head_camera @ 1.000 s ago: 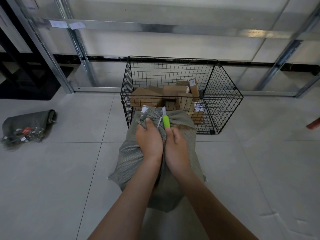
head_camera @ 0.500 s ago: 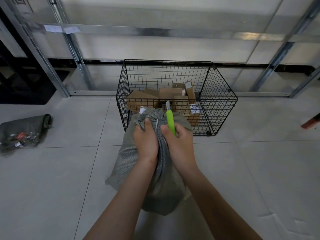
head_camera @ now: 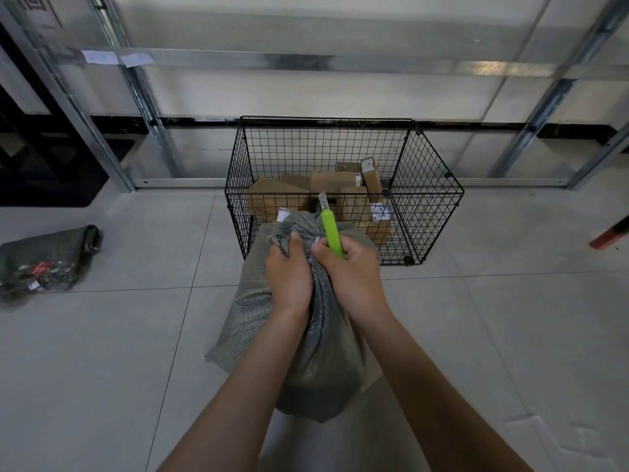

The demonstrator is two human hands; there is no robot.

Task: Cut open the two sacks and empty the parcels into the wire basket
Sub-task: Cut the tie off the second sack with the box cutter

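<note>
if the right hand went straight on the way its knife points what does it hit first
Most likely the near mesh wall of the wire basket, just past the green knife in the right hand; parcels lie behind it. Depth is unclear.

A grey woven sack [head_camera: 316, 352] stands on the tiled floor [head_camera: 476, 335] in the middle of the view. The left hand [head_camera: 289, 274] grips its bunched neck. The right hand [head_camera: 354, 277], just beside it at 3 o'clock, holds a green knife [head_camera: 332, 233] and lies against the same neck. The knife blade points to 12 o'clock. There the black wire basket [head_camera: 425, 199] touches the sack top, with brown cardboard parcels [head_camera: 272, 195] inside it. Well apart at 9 o'clock from the hands, a second grey sack [head_camera: 44, 260] lies flat on the floor. At 3 o'clock, at the picture edge, a red bar [head_camera: 609, 233] shows partly.
</note>
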